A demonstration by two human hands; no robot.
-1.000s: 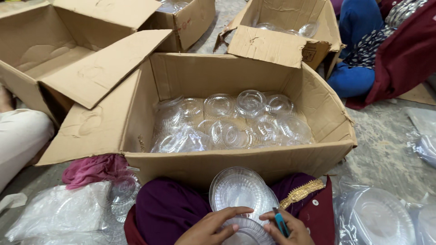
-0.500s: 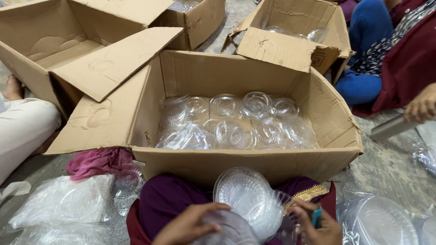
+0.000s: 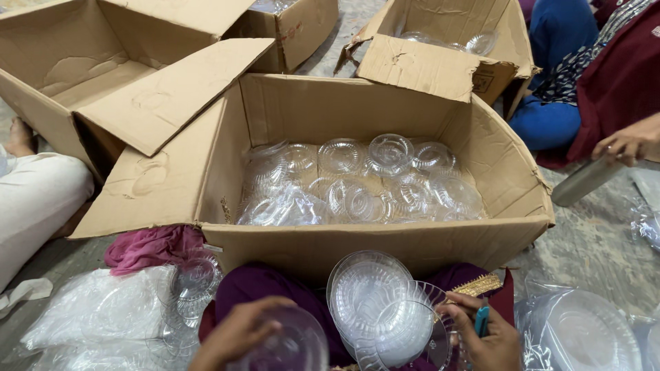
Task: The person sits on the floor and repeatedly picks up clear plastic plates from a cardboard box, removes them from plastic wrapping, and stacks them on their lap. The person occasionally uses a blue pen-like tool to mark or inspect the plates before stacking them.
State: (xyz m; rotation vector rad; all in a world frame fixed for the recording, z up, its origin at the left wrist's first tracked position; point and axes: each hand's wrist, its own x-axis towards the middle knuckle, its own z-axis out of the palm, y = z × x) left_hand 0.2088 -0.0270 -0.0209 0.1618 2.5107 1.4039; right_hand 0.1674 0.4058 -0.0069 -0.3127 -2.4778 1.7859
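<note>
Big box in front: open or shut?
Open. The box has its flaps folded out, and clear plastic bowls show inside.

The left hand (image 3: 237, 330) has lifted one clear lid (image 3: 292, 343) off the stack (image 3: 375, 309) (now separate).

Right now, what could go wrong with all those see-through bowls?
The left hand grips one clear bowl only by its rim, so it might slip. The stack of clear bowls leans loosely on the lap beside the right hand and could slide off. The thin bowls in the cardboard box could crack if pressed.
</note>
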